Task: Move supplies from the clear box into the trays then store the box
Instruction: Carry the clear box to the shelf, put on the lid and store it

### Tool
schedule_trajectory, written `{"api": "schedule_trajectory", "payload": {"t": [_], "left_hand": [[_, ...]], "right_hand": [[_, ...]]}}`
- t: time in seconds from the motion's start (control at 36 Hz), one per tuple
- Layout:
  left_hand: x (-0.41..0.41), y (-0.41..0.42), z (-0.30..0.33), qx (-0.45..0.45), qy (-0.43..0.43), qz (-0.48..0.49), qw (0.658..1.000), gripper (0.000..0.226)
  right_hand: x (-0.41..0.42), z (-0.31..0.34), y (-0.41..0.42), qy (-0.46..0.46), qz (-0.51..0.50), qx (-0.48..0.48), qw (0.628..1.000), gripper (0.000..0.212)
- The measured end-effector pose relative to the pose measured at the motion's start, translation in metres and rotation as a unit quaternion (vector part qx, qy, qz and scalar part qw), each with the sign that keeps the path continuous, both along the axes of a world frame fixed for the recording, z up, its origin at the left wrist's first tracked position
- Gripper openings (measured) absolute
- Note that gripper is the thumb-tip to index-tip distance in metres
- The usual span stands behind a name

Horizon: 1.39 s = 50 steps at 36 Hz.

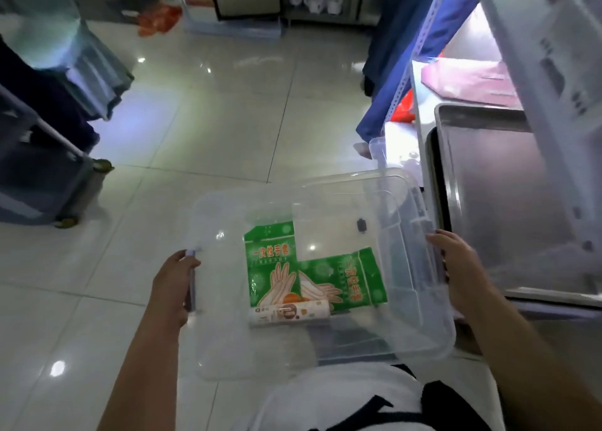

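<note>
- Left hand [174, 287] and right hand [456, 267] each clamp a side rim of the clear plastic box [420, 339], carried above the tiled floor.
- Two green glove packets [270, 267] and a small white roll [290, 315] lie inside, between both grips.

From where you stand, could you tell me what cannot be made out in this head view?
- Metal tray: its right part is covered by a blurred white object up close.
- Small print on the two green packets and the roll inside the clear box: too small and blurred.
- Right hand: fingertips are hidden behind the box rim.
</note>
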<state>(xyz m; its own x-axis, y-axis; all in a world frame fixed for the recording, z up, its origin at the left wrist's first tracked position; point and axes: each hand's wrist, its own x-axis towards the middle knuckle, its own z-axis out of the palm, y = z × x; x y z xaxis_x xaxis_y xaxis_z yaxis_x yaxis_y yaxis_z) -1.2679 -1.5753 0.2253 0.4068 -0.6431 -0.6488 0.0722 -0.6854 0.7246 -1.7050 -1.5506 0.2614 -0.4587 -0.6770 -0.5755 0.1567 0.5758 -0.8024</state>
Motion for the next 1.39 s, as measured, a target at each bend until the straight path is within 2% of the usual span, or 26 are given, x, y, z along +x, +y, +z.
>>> {"api": "schedule_trajectory", "payload": {"t": [0.08, 0.17, 0.22, 0.31, 0.42, 0.5, 0.58, 0.75, 0.83, 0.92, 1.06, 1.17, 1.28, 1.33, 1.39], "left_hand": [[-0.01, -0.082, -0.007, 0.024, 0.0, -0.023, 0.999, 0.016], [-0.017, -0.169, -0.012, 0.009, -0.025, -0.064, 0.998, 0.012], [-0.021, -0.236, -0.012, 0.002, -0.051, -0.093, 0.994, 0.021], [-0.031, -0.343, 0.002, 0.02, -0.075, -0.129, 0.989, 0.024], [-0.054, -0.466, 0.024, 0.021, -0.093, -0.186, 0.978, 0.021], [-0.07, -0.537, 0.03, 0.005, -0.086, -0.22, 0.972, 0.033], [-0.087, -0.598, 0.026, 0.006, -0.064, -0.236, 0.97, 0.023], [-0.142, -0.719, 0.004, 0.021, -0.049, -0.299, 0.953, 0.023], [-0.175, -0.779, -0.018, 0.035, -0.048, -0.355, 0.933, 0.021], [-0.214, -0.84, -0.043, 0.049, -0.064, -0.418, 0.905, 0.033], [-0.267, -0.924, -0.09, 0.065, -0.063, -0.544, 0.834, 0.031], [-0.306, -0.967, -0.111, 0.058, -0.052, -0.601, 0.796, 0.031], [-0.341, -0.989, -0.131, 0.069, -0.06, -0.661, 0.745, 0.011], [-0.352, -0.989, -0.141, 0.065, -0.076, -0.688, 0.719, 0.028], [-0.359, -0.989, -0.153, 0.065, -0.09, -0.709, 0.696, 0.032]], "right_hand": [[-0.008, -0.014, -0.063, -0.014, -0.019, 0.005, 1.0, 0.012], [-0.017, -0.025, -0.127, -0.025, -0.034, 0.012, 0.999, 0.012], [-0.023, -0.029, -0.178, -0.036, -0.052, 0.004, 0.998, 0.011], [-0.031, -0.027, -0.254, -0.045, -0.075, -0.008, 0.996, 0.016], [-0.037, -0.022, -0.33, -0.045, -0.133, -0.002, 0.99, 0.01], [-0.043, -0.021, -0.375, -0.033, -0.168, 0.004, 0.985, 0.019], [-0.05, -0.025, -0.415, -0.023, -0.213, 0.008, 0.977, 0.034], [-0.05, -0.035, -0.476, 0.001, -0.32, 0.032, 0.947, 0.031], [-0.041, -0.044, -0.496, 0.011, -0.389, 0.058, 0.919, 0.035], [-0.027, -0.055, -0.52, 0.026, -0.448, 0.082, 0.89, 0.036], [0.036, -0.066, -0.55, 0.03, -0.58, 0.139, 0.802, 0.037], [0.074, -0.073, -0.575, 0.038, -0.658, 0.157, 0.736, 0.025], [0.095, -0.093, -0.595, 0.036, -0.702, 0.179, 0.689, 0.034], [0.105, -0.109, -0.6, 0.052, -0.717, 0.194, 0.668, 0.035], [0.116, -0.13, -0.603, 0.06, -0.725, 0.22, 0.65, 0.033]]}}
